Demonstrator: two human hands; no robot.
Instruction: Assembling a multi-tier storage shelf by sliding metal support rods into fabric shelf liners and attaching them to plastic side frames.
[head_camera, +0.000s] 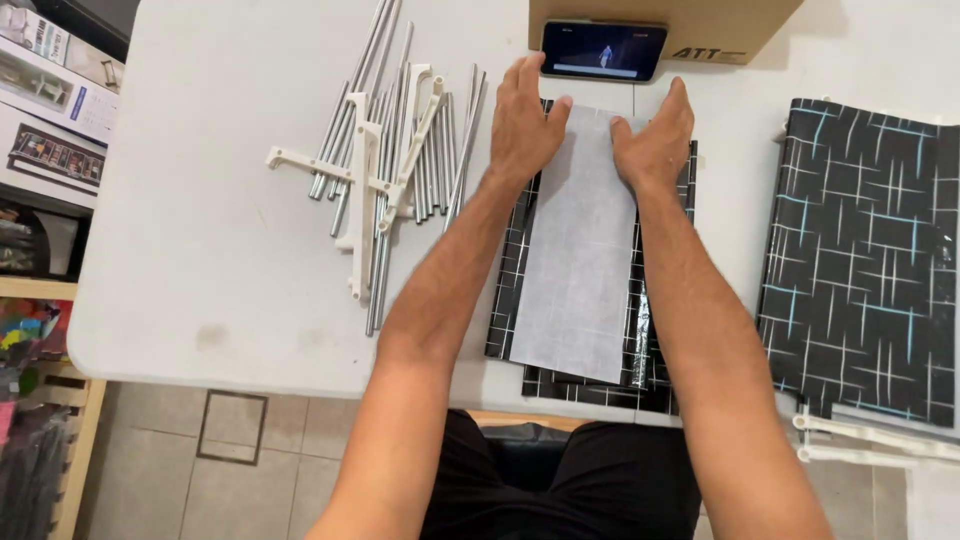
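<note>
Both palms, left hand (524, 122) and right hand (655, 140), lay flat, gripping nothing, on the grey sheet (578, 255); uneven pressure could have skewed it across the black patterned panel (512, 290) beneath.

Lit phone (604, 50) leaning on brown carton (700, 25)

Bright, even overhead light is washing the white table (220, 250) close to overexposure. Shadows are staying soft and short, sitting under the forearms and beside the metal rods (400, 150). Glare is streaking the glossy black patterned sheet (860, 260) at right. Wide-angle lens is bending the table edges. Focus is holding centrally; corners are softening slightly.
</note>
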